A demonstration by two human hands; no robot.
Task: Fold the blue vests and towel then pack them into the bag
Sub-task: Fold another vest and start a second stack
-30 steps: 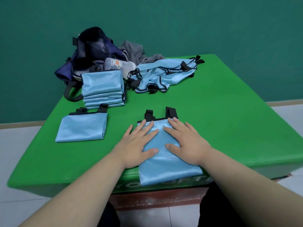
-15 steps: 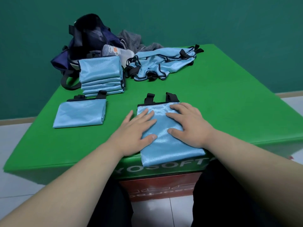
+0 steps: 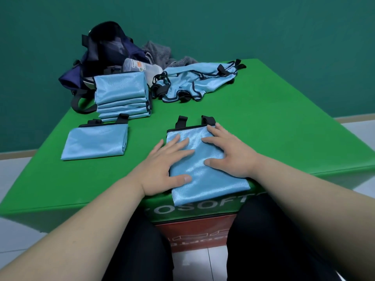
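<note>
The blue vest (image 3: 205, 173), folded into a strip, is lying at the near edge of the green table (image 3: 284, 128), its lower end hanging a little over that edge. The left hand (image 3: 164, 169) and the right hand (image 3: 229, 157) are pressing on it with flat, straight fingers (image 3: 213, 141), probably smoothing the cloth and stopping it from sliding off. Another folded vest (image 3: 95, 142) is lying well apart on the left; bare table on the right is leaving room for moving.

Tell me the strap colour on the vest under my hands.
Black straps on the light blue vest, clearest in the head view.
</note>
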